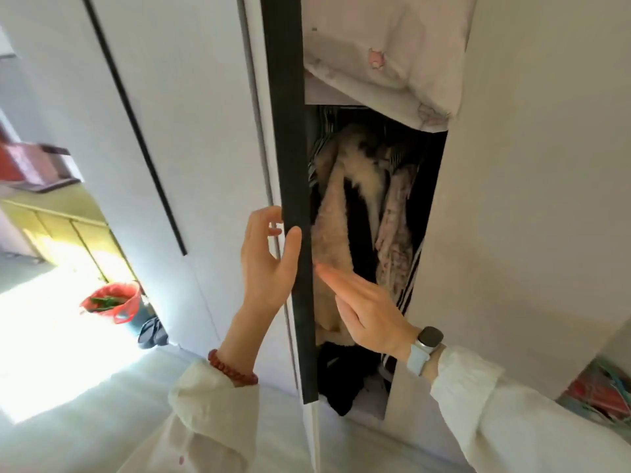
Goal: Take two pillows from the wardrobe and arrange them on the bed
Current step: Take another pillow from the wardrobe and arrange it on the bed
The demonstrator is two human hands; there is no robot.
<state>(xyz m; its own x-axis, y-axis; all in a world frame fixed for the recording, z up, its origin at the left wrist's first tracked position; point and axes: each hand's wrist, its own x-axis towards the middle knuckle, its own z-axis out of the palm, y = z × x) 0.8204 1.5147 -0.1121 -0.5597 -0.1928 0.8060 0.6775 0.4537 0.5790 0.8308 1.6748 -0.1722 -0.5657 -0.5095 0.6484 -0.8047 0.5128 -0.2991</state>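
Left hand (269, 264) grips the dark edge of the wardrobe door (290, 186), thumb in front, fingers curled behind. Right hand (365, 312) reaches into the gap, fingers straight, holding nothing. The pillows (386, 52) sit on the upper shelf, well above both hands, overhanging its right edge. The right hand looks nearer; I'd expect the reach to go upward.

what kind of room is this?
Most likely a bedroom. A white wardrobe stands partly open, with clothes hanging inside and pale bedding on its upper shelf. The left hand grips the door's dark edge.
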